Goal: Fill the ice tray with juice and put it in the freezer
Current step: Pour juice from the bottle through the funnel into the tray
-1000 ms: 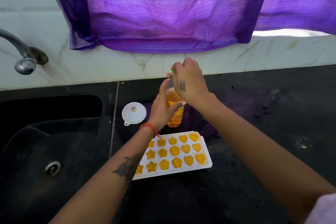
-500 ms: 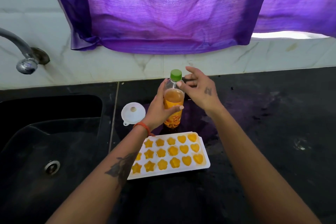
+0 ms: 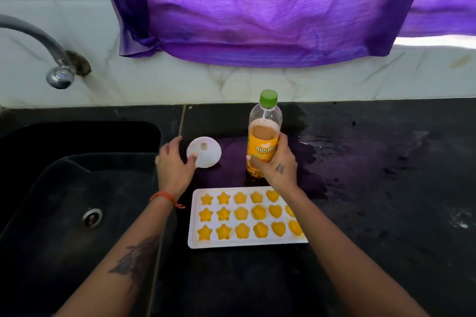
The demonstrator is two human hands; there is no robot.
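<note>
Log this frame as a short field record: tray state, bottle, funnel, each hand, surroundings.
tray: white ice tray on the black counter, visible star, flower and heart cells filled with orange juice
bottle: juice bottle upright behind tray, green cap on, partly full
funnel: white funnel on counter, left of bottle
left hand: fingers on funnel rim
right hand: gripping bottle
surroundings: sink at left, tap, purple cloth
</note>
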